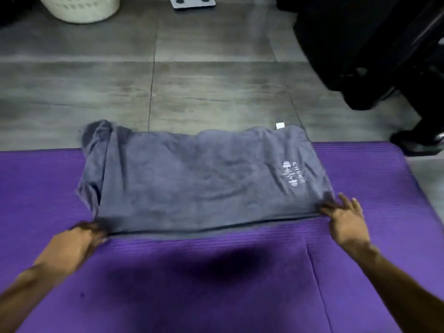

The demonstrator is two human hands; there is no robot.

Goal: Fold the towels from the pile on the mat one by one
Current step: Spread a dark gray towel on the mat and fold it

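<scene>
A grey towel [199, 181] lies spread across the purple mat [216, 284], doubled over, with a white logo near its right end and its far edge hanging over onto the floor. My left hand [81, 236] grips the towel's near left corner with curled fingers. My right hand [346, 215] pinches the near right corner between thumb and forefinger, the other fingers spread out. No pile of towels shows in this view.
Grey tiled floor [192, 87] lies beyond the mat. A white perforated basket [81, 6] stands at the far left, a flat grey plate [192, 2] at the far centre. Black equipment [372, 44] and a dark shoe [420, 143] crowd the right side.
</scene>
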